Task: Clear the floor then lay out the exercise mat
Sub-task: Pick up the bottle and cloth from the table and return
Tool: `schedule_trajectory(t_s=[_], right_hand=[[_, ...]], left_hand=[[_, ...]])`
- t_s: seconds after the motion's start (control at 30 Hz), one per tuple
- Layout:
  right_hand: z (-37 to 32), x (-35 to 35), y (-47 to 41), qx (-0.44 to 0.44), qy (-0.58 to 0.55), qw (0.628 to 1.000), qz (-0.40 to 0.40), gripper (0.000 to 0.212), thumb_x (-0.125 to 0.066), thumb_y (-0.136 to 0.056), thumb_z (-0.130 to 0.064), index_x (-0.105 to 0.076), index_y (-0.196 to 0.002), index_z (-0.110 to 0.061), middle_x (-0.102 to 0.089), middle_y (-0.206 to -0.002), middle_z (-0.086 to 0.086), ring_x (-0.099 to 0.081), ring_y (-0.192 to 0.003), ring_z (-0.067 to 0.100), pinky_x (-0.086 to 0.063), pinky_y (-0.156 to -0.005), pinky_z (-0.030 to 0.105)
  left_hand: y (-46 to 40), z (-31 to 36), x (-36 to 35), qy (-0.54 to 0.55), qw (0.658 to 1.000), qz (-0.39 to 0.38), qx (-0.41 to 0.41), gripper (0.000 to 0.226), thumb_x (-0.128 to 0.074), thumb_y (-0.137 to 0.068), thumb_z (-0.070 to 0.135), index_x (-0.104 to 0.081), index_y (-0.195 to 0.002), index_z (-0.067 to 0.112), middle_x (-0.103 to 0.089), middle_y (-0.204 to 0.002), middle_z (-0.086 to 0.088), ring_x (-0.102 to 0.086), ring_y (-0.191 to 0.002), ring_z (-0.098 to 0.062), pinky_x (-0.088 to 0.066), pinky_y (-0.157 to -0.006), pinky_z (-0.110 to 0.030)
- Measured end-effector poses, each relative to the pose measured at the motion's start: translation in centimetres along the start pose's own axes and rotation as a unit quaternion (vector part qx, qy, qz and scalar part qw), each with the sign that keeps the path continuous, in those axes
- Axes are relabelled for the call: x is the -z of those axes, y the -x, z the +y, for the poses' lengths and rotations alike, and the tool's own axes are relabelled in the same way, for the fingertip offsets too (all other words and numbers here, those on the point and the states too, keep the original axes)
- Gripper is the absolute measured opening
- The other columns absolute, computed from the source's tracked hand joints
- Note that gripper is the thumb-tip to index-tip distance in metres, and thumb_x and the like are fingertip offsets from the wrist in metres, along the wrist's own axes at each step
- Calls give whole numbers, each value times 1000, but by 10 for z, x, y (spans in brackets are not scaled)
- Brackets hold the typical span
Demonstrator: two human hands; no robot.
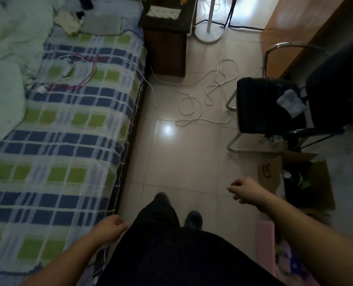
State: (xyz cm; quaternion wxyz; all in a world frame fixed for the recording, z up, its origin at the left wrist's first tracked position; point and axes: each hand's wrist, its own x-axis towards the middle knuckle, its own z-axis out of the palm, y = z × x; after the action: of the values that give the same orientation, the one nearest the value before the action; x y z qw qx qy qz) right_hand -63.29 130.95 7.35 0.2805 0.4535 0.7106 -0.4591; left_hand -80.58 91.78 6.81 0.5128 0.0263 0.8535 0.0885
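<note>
Beige glossy floor tiles [184, 162] fill the middle of the head camera's downward view, with a bright light reflection on one tile. A long white cable [200, 100] lies in loose loops on the floor, near the black chair [274, 104] and running up over the edge of the bed [68, 141] on the left. The bed wears a checked cover of blue, green and white, with more cables and a small white device lying on it and rumpled pale bedding at its far left. A dark wooden nightstand [167, 48] stands at the head of the bed, and a white round fan base [208, 32] sits just beyond it. An open cardboard box [307, 182] rests on the floor to the right, below the chair. A pink rolled or folded item [265, 240], possibly the exercise mat, shows at the lower right, partly hidden by the right forearm.

The person stands in dark trousers and dark shoes. The left hand [111, 226] is loosely curled beside the bed edge, next to a thin white cord; whether its grip holds the cord cannot be told. The right hand [243, 189] hangs over the floor, fingers curled, grip holding nothing.
</note>
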Motion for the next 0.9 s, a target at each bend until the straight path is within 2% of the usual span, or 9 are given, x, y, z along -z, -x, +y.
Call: schedule_trajectory(t_s=[0.1,0.23,0.33,0.43,0.57,0.63,0.7,0.77,0.9], right_hand=[[-52,14,-36,17,24,1000,-10,20,-61,-93,-32,-63,-102,-14,-68,-98,13,-67,-93,29,-57,-84,46],[-105,26,-81,27,133,990,-33,26,-61,-91,-35,-68,-98,-12,-70,-92,9,-67,-88,27,-55,-81,41],[-137,43,-108,12,165,986,-38,25,-62,-89,-37,-69,-99,-14,-70,-94,6,-66,-89,23,-54,-81,37],[-162,72,-131,-19,126,991,-31,24,-62,-90,-37,-68,-101,-16,-67,-90,1,-64,-84,18,-52,-73,32],[-186,113,-162,-49,15,998,37,11,-62,-92,-29,-65,-87,-20,-68,-86,6,-66,-81,20,-53,-67,33],[-192,125,-170,-72,-23,996,53,10,-62,-93,-27,-63,-86,-21,-69,-87,7,-67,-80,21,-52,-62,31],[-194,133,-179,-95,-39,994,49,11,-63,-93,-25,-63,-86,-15,-68,-83,7,-65,-74,20,-49,-56,28],[-194,143,-191,-113,-46,992,25,16,-62,-93,-20,-63,-85,-7,-61,-74,9,-59,-66,20,-43,-53,27],[-194,165,-223,-174,-45,983,-36,20,-60,-95,-20,-64,-97,0,-55,-73,11,-53,-65,20,-38,-51,25]], left_hand=[[-22,4,26,-3,1000,-21,23,19,-58,-92,31,-66,-92,13,-68,-87,-6,-63,-79,-20,-51,-74,-29],[-67,19,70,-6,999,-31,20,17,-59,-92,28,-60,-81,16,-60,-73,-1,-57,-72,-16,-43,-66,-25],[-108,47,128,-12,999,-29,8,27,-57,-94,22,-55,-68,16,-56,-67,-4,-55,-68,-18,-39,-62,-25],[-139,90,194,-18,999,-32,10,25,-54,-95,21,-57,-72,12,-57,-72,-6,-54,-67,-19,-39,-56,-26],[-190,163,289,12,999,23,-32,22,-56,-92,21,-61,-74,9,-61,-74,-10,-58,-69,-24,-47,-65,-32],[-210,201,325,55,997,46,-42,19,-56,-92,23,-63,-80,10,-67,-82,-15,-65,-78,-31,-54,-76,-41],[-228,240,351,98,992,63,-50,14,-56,-92,25,-64,-89,14,-68,-93,-15,-66,-87,-32,-57,-81,-46],[-244,278,365,113,989,61,-70,18,-58,-91,29,-62,-104,17,-66,-97,-7,-66,-87,-25,-59,-76,-42],[-268,349,369,74,991,31,-109,57,-64,-87,31,-38,-139,26,-58,-105,3,-65,-86,-18,-54,-57,-26]])
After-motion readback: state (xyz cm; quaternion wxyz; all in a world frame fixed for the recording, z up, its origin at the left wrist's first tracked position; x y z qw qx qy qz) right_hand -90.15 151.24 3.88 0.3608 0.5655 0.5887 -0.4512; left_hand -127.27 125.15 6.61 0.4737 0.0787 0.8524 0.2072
